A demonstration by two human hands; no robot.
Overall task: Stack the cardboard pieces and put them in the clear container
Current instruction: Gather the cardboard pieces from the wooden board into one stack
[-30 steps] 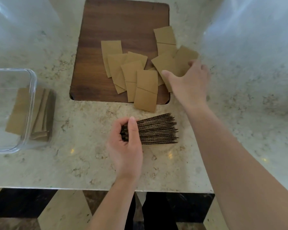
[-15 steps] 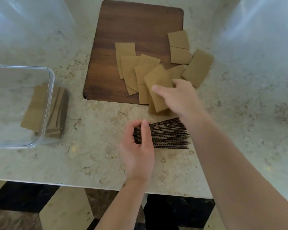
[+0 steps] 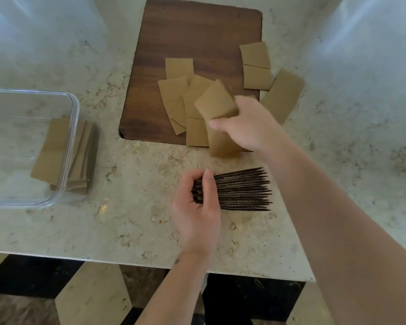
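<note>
My left hand (image 3: 198, 207) is closed around the left end of a stack of cardboard pieces (image 3: 243, 190) standing on edge on the marble counter (image 3: 103, 226), near its front edge; the thumb lies over the corrugated edges and the fingers curl behind. My right hand (image 3: 251, 124) pinches one tan cardboard piece (image 3: 215, 104) between thumb and fingers, lifted and tilted above the front right corner of the wooden cutting board (image 3: 192, 34). Loose cardboard pieces (image 3: 178, 95) lie overlapping across the front half of the board, one hanging over its front edge onto the counter. Two more (image 3: 256, 65) sit at the board's right edge, and another (image 3: 283, 95) lies slanted on the counter just beside that edge. The clear container (image 3: 73, 127) rests at the left edge of the counter, well apart from the stack. A few cardboard pieces (image 3: 51, 151) show through its wall, but I cannot tell whether they lie inside it or against its outside. No writing, label or brand is readable on any cardboard, the board or the container.
</note>
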